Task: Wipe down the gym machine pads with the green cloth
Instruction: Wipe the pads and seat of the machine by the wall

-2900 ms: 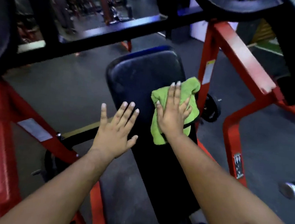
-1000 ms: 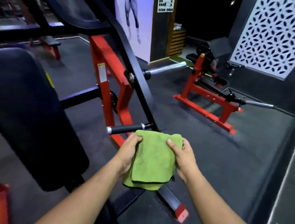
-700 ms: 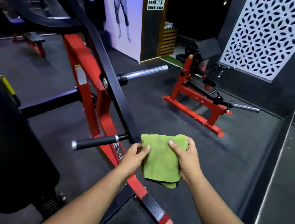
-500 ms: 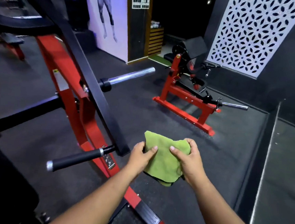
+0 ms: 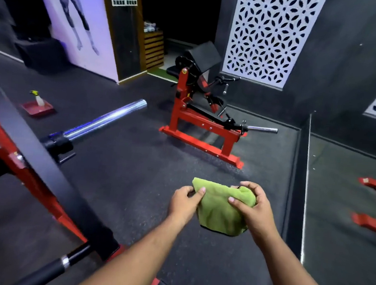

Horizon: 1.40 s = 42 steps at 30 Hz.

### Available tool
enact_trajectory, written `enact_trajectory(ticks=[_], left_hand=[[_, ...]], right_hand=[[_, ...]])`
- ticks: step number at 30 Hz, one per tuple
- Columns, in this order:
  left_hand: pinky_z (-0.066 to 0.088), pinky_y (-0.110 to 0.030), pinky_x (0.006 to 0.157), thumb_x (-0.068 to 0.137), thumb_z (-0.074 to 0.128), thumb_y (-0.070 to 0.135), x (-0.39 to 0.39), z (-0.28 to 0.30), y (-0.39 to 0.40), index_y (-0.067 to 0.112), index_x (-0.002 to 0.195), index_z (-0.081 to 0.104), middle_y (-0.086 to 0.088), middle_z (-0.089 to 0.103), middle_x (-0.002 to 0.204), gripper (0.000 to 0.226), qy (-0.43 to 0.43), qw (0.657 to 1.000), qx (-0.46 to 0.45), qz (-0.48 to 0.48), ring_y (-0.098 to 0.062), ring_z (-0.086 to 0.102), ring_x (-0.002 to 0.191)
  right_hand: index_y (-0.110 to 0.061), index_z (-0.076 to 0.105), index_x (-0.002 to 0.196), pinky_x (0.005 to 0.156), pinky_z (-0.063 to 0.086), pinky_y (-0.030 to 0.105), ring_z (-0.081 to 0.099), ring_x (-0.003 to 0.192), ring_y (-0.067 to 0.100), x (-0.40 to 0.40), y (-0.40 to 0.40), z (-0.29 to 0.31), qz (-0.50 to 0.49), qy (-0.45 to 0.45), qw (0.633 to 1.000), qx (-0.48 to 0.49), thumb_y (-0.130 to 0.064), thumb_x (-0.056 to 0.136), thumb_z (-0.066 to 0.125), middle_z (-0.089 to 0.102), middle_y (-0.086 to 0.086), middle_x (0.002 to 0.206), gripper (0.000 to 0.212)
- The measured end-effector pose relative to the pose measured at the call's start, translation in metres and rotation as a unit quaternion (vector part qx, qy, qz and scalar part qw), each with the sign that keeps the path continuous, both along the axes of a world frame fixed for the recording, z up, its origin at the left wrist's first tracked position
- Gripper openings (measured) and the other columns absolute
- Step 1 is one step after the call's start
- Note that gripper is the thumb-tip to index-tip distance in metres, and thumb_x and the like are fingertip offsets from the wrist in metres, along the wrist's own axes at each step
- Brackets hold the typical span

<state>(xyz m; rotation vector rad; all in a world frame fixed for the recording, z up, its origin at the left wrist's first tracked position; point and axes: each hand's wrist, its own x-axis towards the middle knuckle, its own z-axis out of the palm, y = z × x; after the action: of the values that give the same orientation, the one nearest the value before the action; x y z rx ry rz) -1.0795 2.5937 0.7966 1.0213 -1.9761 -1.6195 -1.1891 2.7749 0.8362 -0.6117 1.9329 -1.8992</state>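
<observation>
The green cloth (image 5: 219, 210) hangs bunched between both hands, held in the air over the dark rubber floor. My left hand (image 5: 183, 202) pinches its left edge with thumb and fingers. My right hand (image 5: 255, 208) grips the right side, fingers curled over the top. Across the floor stands a red machine (image 5: 198, 122) with a slanted black pad (image 5: 203, 52) at its top. The black pad wiped earlier is out of view.
A red and black machine frame (image 5: 32, 167) with a chrome bar (image 5: 107, 118) and a black handle (image 5: 51, 269) fills the left. A spray bottle (image 5: 38, 98) stands in a red tray (image 5: 37, 108) on the floor. A mirror (image 5: 346, 213) lines the right wall.
The view has swung right, away from the black pad, toward the far red machine. Both hands took the cloth off the pad and now bunch it more tightly between them.
</observation>
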Motion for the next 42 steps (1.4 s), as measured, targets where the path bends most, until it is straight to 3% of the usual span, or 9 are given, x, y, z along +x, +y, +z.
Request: enact_trajectory(ticks=[10, 18, 23, 25, 29, 33, 36, 39, 42], left_hand=[[0.037, -0.015, 0.054, 0.087, 0.078, 0.02, -0.163, 0.006, -0.02, 0.02, 0.062, 0.062, 0.012, 0.058, 0.057, 0.03, -0.059, 0.997, -0.044, 0.03, -0.001, 0.049, 0.053], [0.036, -0.015, 0.064, 0.098, 0.06, 0.017, -0.256, 0.029, -0.054, 0.013, 0.083, 0.058, 0.007, 0.057, 0.075, 0.015, -0.029, 0.993, -0.112, 0.037, -0.001, 0.049, 0.068], [0.04, -0.019, 0.07, 0.101, 0.058, 0.032, -0.297, 0.047, -0.096, 0.03, 0.089, 0.056, 0.011, 0.06, 0.083, 0.012, 0.006, 0.975, -0.215, -0.044, 0.001, 0.053, 0.077], [0.042, -0.021, 0.072, 0.098, 0.056, 0.038, -0.316, 0.055, -0.117, 0.03, 0.092, 0.057, 0.013, 0.061, 0.083, 0.011, 0.027, 0.972, -0.223, -0.063, 0.0, 0.053, 0.077], [0.044, -0.025, 0.071, 0.094, 0.061, 0.044, -0.351, 0.055, -0.166, 0.025, 0.098, 0.062, 0.014, 0.059, 0.081, 0.02, 0.088, 0.975, -0.192, -0.072, -0.003, 0.053, 0.074], [0.044, -0.019, 0.081, 0.076, 0.069, 0.064, -0.382, 0.027, -0.23, 0.05, 0.134, 0.042, 0.012, 0.046, 0.102, 0.065, 0.077, 0.981, -0.155, -0.091, -0.003, 0.046, 0.083], [0.034, -0.005, 0.097, 0.063, 0.072, 0.078, -0.404, 0.008, -0.273, 0.048, 0.147, 0.031, 0.014, 0.034, 0.115, 0.098, 0.012, 0.972, -0.151, -0.179, 0.005, 0.044, 0.107], [0.038, -0.008, 0.099, 0.067, 0.084, 0.062, -0.435, 0.003, -0.319, 0.045, 0.131, 0.056, 0.012, 0.037, 0.118, 0.072, -0.007, 0.966, -0.134, -0.222, -0.01, 0.049, 0.117], [0.049, -0.022, 0.089, 0.071, 0.083, 0.059, -0.465, 0.004, -0.359, 0.035, 0.097, 0.072, 0.006, 0.052, 0.105, 0.037, 0.0, 0.968, -0.152, -0.201, -0.004, 0.057, 0.1]], right_hand=[[-0.007, 0.056, 0.098, 0.082, 0.054, 0.031, 0.066, 0.089, 0.011, -0.17, -0.008, -0.041, 0.011, -0.008, 0.999, 0.03, 0.002, 0.076, 0.086, 0.072, 0.012, 0.104, 0.038], [-0.02, 0.058, 0.095, 0.069, 0.048, 0.022, 0.052, 0.072, 0.0, -0.311, -0.03, -0.055, 0.18, 0.09, 0.958, 0.206, -0.023, 0.072, 0.094, 0.059, -0.008, 0.085, 0.042], [-0.034, 0.054, 0.131, 0.092, 0.04, 0.006, 0.053, 0.116, -0.008, -0.347, -0.104, -0.033, 0.259, 0.17, 0.925, 0.219, -0.052, 0.074, 0.087, 0.058, -0.017, 0.125, 0.068], [-0.037, 0.046, 0.143, 0.102, 0.04, 0.013, 0.05, 0.125, -0.007, -0.353, -0.143, -0.021, 0.286, 0.192, 0.919, 0.194, -0.061, 0.075, 0.082, 0.055, -0.018, 0.137, 0.08], [-0.047, 0.05, 0.137, 0.1, 0.051, 0.035, 0.063, 0.113, 0.003, -0.376, -0.213, -0.014, 0.286, 0.21, 0.916, 0.188, -0.05, 0.082, 0.074, 0.068, -0.02, 0.123, 0.059], [-0.058, 0.058, 0.118, 0.097, 0.051, 0.029, 0.063, 0.106, -0.006, -0.408, -0.261, -0.019, 0.268, 0.227, 0.918, 0.183, -0.016, 0.088, 0.072, 0.068, -0.03, 0.113, 0.053], [-0.041, 0.062, 0.127, 0.096, 0.051, 0.028, 0.064, 0.109, -0.004, -0.43, -0.298, -0.02, 0.29, 0.248, 0.901, 0.207, -0.022, 0.091, 0.071, 0.07, -0.024, 0.118, 0.042], [-0.041, 0.061, 0.123, 0.092, 0.052, 0.03, 0.064, 0.107, -0.003, -0.46, -0.335, -0.016, 0.281, 0.27, 0.893, 0.225, -0.032, 0.09, 0.072, 0.07, -0.024, 0.115, 0.036], [-0.041, 0.067, 0.109, 0.082, 0.049, 0.018, 0.064, 0.098, -0.008, -0.488, -0.364, -0.014, 0.23, 0.263, 0.91, 0.224, -0.037, 0.086, 0.08, 0.067, -0.034, 0.104, 0.027]])
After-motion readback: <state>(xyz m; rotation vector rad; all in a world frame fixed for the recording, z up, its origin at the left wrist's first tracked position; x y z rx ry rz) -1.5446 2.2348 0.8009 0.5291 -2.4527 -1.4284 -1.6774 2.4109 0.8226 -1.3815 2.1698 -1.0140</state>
